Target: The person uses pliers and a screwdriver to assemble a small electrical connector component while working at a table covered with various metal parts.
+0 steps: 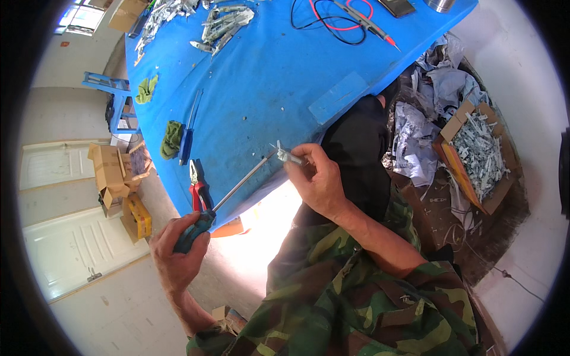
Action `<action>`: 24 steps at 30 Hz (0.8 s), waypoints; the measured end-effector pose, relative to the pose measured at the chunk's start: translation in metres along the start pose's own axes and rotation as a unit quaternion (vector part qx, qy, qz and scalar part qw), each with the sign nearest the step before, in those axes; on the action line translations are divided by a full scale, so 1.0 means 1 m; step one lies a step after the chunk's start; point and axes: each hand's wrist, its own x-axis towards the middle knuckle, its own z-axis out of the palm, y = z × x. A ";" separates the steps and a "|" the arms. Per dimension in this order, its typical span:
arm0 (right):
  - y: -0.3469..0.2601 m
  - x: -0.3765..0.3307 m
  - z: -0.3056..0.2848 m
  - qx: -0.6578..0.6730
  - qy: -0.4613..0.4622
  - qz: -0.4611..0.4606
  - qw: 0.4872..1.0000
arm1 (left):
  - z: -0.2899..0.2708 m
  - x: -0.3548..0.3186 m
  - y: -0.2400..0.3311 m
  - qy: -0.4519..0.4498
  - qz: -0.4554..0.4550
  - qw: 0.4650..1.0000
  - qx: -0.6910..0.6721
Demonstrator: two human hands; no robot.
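Observation:
My left hand (181, 246) is wrapped round the teal handle of a screwdriver (242, 181), whose long metal shaft slants up to the right. Between the fingertips of my right hand (320, 181) is a small whitish plastic piece (285, 155) with a thin prong sticking out. The screwdriver's tip meets or nearly meets this piece; whether they touch I cannot tell. Just beyond my left hand, red-handled pliers (199, 187) lie on the blue-covered table (261, 83). Farther off lie a second, blue-handled screwdriver (187, 133) and a dark green cloth (171, 140).
Piles of whitish pieces (222, 26) lie at the table's far side. Test probes with red and black leads (359, 21) rest at the far right. On the floor to the right, a cardboard box (475, 160) holds many similar pieces beside plastic bags (412, 142). Cartons (110, 172) stand left.

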 end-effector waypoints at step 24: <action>0.006 -0.001 -0.005 -0.039 0.033 -0.034 0.998 | 0.009 0.009 0.005 -0.018 0.050 0.999 0.014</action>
